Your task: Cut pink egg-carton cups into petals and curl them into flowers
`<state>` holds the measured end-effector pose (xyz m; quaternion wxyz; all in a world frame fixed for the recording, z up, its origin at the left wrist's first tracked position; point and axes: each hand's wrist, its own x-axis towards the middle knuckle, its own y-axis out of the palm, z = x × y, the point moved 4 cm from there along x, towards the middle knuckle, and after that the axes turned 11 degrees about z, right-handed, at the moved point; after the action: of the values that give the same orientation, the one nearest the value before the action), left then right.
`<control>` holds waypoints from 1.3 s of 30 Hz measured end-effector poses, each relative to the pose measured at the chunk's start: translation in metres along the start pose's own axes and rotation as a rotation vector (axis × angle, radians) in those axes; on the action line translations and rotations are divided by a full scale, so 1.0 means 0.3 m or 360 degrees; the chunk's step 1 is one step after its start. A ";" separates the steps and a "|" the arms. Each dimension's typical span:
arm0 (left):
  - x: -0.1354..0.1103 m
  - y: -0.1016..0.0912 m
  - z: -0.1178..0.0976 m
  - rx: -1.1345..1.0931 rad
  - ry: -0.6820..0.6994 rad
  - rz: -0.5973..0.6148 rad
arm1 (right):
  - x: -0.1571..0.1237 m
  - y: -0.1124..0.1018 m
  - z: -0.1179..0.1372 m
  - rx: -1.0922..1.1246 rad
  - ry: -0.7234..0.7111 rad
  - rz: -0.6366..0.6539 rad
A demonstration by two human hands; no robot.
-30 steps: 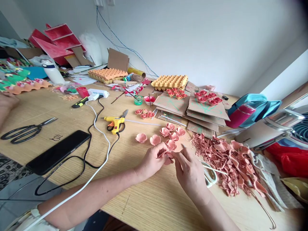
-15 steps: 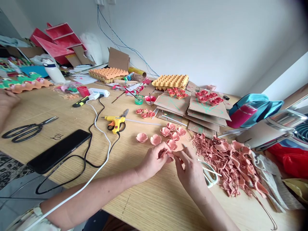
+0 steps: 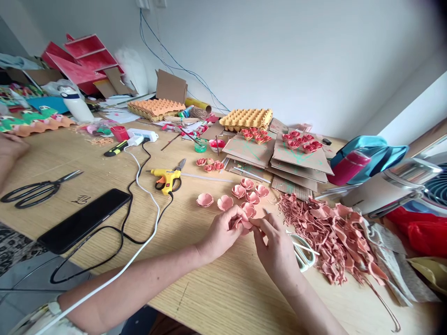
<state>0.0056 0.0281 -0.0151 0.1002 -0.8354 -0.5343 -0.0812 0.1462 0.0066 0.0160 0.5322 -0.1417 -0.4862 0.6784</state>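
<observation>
Between my two hands is a pink egg-carton flower cup [image 3: 246, 224], partly hidden by fingers. My left hand [image 3: 226, 230] pinches its left side, and my right hand [image 3: 275, 242] pinches a petal on the right. Just beyond them several pink flower cups [image 3: 225, 203] sit on the wooden table [image 3: 195, 284]. White-handled scissors [image 3: 304, 253] lie beside my right hand, partly covered by it. To the right spreads a heap of pink carton scraps [image 3: 335, 237].
A yellow glue gun [image 3: 166, 179], black phone [image 3: 85, 218] and black scissors [image 3: 42, 188] lie left, with cables between them. Red painted flowers [image 3: 302, 141] rest on stacked cardboard [image 3: 300, 160]. A steel flask [image 3: 394, 186] stands right. Another person's hand [image 3: 12, 146] is at far left.
The view has shifted very slightly. Both hands keep their pinch on the flower cup with almost no visible movement.
</observation>
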 end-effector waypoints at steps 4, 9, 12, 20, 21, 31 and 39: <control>-0.003 0.002 0.015 -0.0066 -0.0041 0.0032 | 0.001 0.008 0.000 -0.0026 0.0028 0.0020; -0.005 0.001 0.014 -0.0107 -0.0048 0.0025 | -0.001 0.002 0.007 -0.0039 -0.0003 0.0015; -0.004 0.002 0.010 -0.0121 -0.0066 0.0023 | -0.003 -0.001 0.016 -0.0109 -0.0064 0.0013; -0.003 0.002 -0.015 -0.0098 -0.0042 -0.0046 | 0.000 0.001 0.006 -0.0017 -0.0012 -0.0032; -0.003 0.002 -0.018 -0.0100 -0.0047 -0.0053 | 0.000 0.001 0.005 -0.0006 -0.0008 -0.0029; 0.002 0.001 -0.007 -0.0020 -0.0063 0.0002 | 0.003 0.011 0.000 -0.0141 -0.0029 0.0036; 0.005 0.008 -0.002 -0.0080 -0.0221 0.0118 | 0.000 0.001 -0.037 -0.0079 0.0173 0.0096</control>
<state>0.0083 0.0282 -0.0144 0.0448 -0.8606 -0.5063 -0.0325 0.1539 0.0123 0.0105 0.5335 -0.2061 -0.4687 0.6732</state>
